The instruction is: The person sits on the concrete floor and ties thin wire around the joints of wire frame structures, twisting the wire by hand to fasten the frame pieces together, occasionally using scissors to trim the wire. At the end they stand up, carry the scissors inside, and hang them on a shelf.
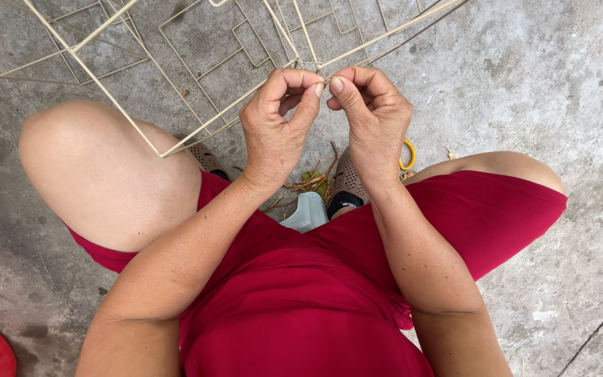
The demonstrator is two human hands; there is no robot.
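Frame (197,70) of thin pale cane rods, hands (326,119) together, both pinched on one joint.

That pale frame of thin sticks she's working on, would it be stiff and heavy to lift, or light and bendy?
Probably light: the stick frame is all thin pale rods with open gaps between them. Likely a bit springy rather than rigid, since the rods are long and slender. It shouldn't roll, being angular, though it might snag. Both the left hand and right hand pinch it with fingertips only, suggesting little weight.
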